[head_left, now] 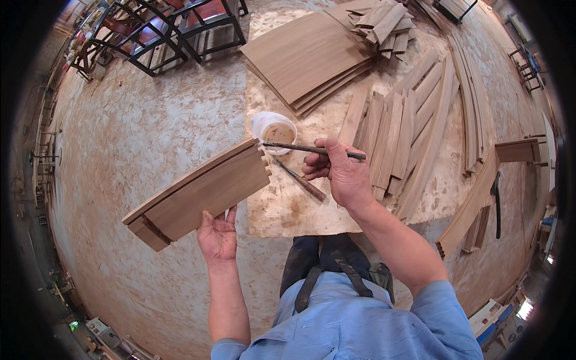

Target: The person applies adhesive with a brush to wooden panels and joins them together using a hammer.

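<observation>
My left hand (217,237) grips a brown wooden board (207,195) from below, tilted up to the right off the table's left edge. A groove runs along its upper side, and its right end is cut into joint teeth. Between the fingers and thumb of my right hand (347,179) is a thin dark stick (300,147). Its tip points left, at the upper corner of the toothed end; whether they touch I cannot tell. Just behind the tip stands a white plastic tub (259,123) with brownish liquid. A second slim tool (307,185) with a wooden handle lies beside the tub.
Large flat panels (309,51) are stacked at the table's far side, with short slats (384,23) heaped behind. Several long strips (420,129) cover the right half of the worktable (282,222). A jointed wooden piece (474,201) stands off its right edge. Dark-framed chairs (201,27) stand far left.
</observation>
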The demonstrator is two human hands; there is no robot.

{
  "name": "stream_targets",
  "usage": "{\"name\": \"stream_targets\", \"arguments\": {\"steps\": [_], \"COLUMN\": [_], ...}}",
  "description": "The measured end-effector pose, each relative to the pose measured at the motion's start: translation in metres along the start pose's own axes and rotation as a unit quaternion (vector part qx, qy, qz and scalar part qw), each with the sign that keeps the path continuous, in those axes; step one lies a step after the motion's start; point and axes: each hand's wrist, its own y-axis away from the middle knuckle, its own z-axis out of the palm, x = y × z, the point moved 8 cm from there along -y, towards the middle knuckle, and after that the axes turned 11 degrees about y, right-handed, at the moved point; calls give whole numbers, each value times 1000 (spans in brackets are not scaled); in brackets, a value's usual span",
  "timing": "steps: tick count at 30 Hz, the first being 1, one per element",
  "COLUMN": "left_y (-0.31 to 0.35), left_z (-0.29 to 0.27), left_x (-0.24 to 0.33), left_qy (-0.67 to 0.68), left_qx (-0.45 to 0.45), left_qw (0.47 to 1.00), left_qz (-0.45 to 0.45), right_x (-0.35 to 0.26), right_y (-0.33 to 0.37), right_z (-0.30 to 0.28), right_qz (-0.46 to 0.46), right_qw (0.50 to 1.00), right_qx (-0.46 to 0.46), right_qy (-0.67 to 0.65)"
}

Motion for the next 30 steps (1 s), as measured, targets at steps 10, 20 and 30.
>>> {"name": "stream_targets", "arguments": {"steps": [10, 20, 30], "left_y": [0, -3, -6], "left_z": [1, 6, 4], "left_x": [1, -6, -12], "left_qy": [-32, -18, 20], "left_qx": [-30, -2, 21], "left_qw": [999, 1000, 1000], "left_qz": [19, 4, -11], "right_x": [-11, -54, -45], "right_y": [19, 38, 34], "right_z": [12, 31, 18], "right_qz": [-46, -312, -288], "right_qw": [988, 863, 896], "right_qx": [-60, -100, -57], "right_qy": [132, 385, 333]}}
